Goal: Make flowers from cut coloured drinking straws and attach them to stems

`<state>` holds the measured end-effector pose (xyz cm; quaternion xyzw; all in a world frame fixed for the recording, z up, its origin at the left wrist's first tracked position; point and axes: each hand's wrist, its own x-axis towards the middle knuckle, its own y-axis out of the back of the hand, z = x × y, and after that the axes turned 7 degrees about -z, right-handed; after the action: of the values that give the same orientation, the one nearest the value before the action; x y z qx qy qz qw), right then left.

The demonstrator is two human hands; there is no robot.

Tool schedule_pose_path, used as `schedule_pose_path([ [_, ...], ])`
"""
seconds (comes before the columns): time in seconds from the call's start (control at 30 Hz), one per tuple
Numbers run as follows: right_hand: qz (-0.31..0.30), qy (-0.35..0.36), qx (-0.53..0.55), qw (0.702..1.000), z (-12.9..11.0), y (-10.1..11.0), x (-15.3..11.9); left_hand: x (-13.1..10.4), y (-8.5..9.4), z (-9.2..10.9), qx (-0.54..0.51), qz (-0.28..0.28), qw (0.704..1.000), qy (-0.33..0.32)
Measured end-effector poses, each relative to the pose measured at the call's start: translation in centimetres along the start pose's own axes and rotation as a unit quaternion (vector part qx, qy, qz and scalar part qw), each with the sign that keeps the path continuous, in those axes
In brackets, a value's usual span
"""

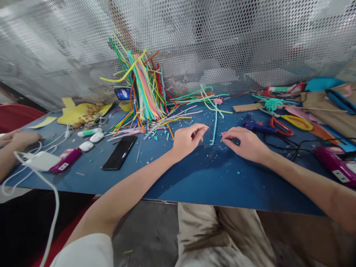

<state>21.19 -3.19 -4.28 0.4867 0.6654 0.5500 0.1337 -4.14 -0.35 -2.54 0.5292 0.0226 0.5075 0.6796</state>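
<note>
Just left of the blue pipe cleaner, my left hand is closed in a pinch. Whatever its fingertips hold is too fine to make out; faint thin strands show near them. My right hand, on the other side, pinches a small pink piece between thumb and fingers. The pipe cleaner lies on the table between both hands, its near end slightly bent. A fluffy pink cluster sits at its far end. Tiny cut bits are scattered around the hands.
A tall bundle of coloured pipe cleaners stands behind my left hand, near a black phone. Right of my right hand lie a blue glue gun, scissors and black cables. Another person's hands rest far left.
</note>
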Motion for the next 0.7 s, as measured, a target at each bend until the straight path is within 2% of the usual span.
schedule_pose_path([
  [0.07,-0.012,0.003,-0.062,0.998,0.0,-0.1,0.0,-0.2,0.1,0.0,-0.006,0.040,0.998,-0.038],
  [0.13,-0.022,0.004,-0.128,0.992,-0.1,0.0,0.1,-0.4,0.2,0.0,-0.006,0.052,0.996,-0.069],
  [0.27,-0.041,0.023,-0.214,0.976,-0.7,0.0,0.2,-0.6,-0.1,0.2,0.029,-0.002,0.995,-0.093],
  [0.43,-0.068,0.053,-0.273,0.958,-0.7,-0.4,0.5,0.1,-0.5,-0.1,0.085,-0.085,0.990,-0.077],
  [0.7,-0.014,0.028,-0.300,0.954,-1.0,0.4,0.8,0.2,-0.9,-1.2,0.100,-0.119,0.987,-0.035],
])
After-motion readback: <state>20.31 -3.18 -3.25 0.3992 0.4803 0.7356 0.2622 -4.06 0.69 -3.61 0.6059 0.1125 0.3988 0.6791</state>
